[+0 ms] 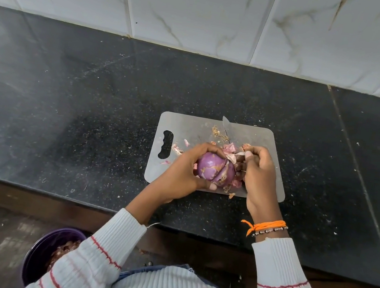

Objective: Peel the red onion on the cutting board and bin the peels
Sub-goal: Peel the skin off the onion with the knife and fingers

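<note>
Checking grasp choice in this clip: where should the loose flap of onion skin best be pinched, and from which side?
Probably at the flap's free far edge, from the right: it lifts off the onion there, beside the right hand, while the left hand cups the onion's left side.

A cutting board [255, 134] lies on the desk [91, 103], right of centre and near its front edge. A tiled wall [205, 9] rises behind the desk. Over the near part of the board, the left hand [183, 172] holds an onion [215, 169]; the right hand [259, 177] is just right of it, touching it. A knife [225, 127] lies at the board's far edge, behind the hands. Peel scraps [178, 149] lie on the board around the onion. A bin [47, 253] stands on the floor, near left, below the desk edge.
</note>
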